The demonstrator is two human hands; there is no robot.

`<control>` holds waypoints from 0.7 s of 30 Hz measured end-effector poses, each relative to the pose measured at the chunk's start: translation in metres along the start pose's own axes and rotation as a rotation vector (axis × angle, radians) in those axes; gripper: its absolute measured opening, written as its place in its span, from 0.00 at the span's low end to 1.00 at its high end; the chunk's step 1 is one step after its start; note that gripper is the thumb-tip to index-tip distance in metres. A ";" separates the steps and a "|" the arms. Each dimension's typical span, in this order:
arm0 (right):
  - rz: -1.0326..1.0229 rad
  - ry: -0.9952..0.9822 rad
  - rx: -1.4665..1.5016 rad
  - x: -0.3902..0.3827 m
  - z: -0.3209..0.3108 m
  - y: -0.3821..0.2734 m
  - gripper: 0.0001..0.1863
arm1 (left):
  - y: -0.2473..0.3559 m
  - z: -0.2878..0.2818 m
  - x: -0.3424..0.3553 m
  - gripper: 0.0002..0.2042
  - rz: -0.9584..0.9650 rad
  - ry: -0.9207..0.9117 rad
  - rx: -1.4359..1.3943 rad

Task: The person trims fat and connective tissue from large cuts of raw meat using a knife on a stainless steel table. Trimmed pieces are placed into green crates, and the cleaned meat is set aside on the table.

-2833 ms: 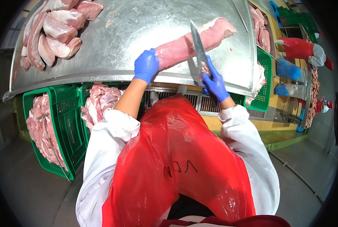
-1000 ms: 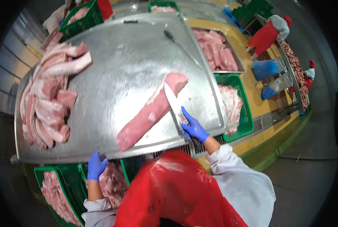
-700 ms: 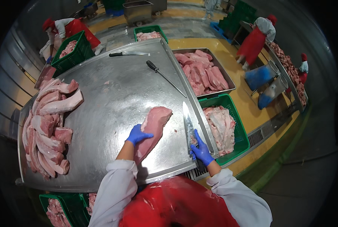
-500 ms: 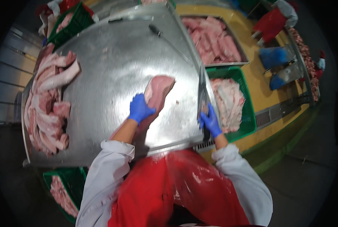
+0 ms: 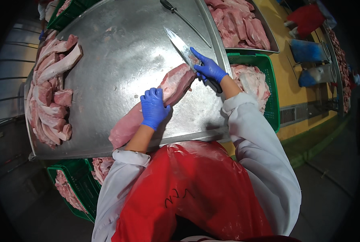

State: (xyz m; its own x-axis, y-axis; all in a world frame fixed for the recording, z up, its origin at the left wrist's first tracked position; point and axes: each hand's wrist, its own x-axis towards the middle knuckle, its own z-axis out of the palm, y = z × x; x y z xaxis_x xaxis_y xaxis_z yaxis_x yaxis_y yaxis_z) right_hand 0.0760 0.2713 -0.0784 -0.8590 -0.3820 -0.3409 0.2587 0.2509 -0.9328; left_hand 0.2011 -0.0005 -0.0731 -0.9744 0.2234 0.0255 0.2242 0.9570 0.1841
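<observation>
A long pink loin [image 5: 124,128] lies diagonally on the steel tabletop [image 5: 119,56]. My left hand [image 5: 153,107], in a blue glove, grips its middle with bent fingers. My right hand [image 5: 209,68], also gloved blue, holds a large knife [image 5: 177,43] with a dark handle, its blade angled up and left just above the upper end of the loin. A honing rod [image 5: 186,24] with a black handle lies at the back right of the tabletop. A heap of cut pork strips [image 5: 51,97] sits along the left edge.
A steel tray of loins [image 5: 240,28] and a green crate of pale trimmings [image 5: 272,105] border the table's right. Green crates [image 5: 73,181] stand below its near edge, another [image 5: 59,18] at back left. A co-worker in a red apron [image 5: 305,18] stands beyond the walkway at right.
Since the last half second, my right hand has moved up and left, swinging the knife over the loin's far end. My left hand stays on the meat, which now shows a paler upper face.
</observation>
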 end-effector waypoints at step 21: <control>0.093 0.157 0.473 -0.222 0.004 0.039 0.42 | -0.042 -0.037 0.085 0.37 -0.211 -0.500 -0.321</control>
State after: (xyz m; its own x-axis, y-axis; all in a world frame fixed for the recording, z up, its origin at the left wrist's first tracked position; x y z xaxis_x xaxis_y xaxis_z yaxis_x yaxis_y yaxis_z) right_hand 0.2784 0.3625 -0.0398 -0.8692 -0.2299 -0.4377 0.4783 -0.1668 -0.8622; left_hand 0.1085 -0.0291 -0.0424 -0.8541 0.1696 -0.4917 -0.0640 0.9039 0.4230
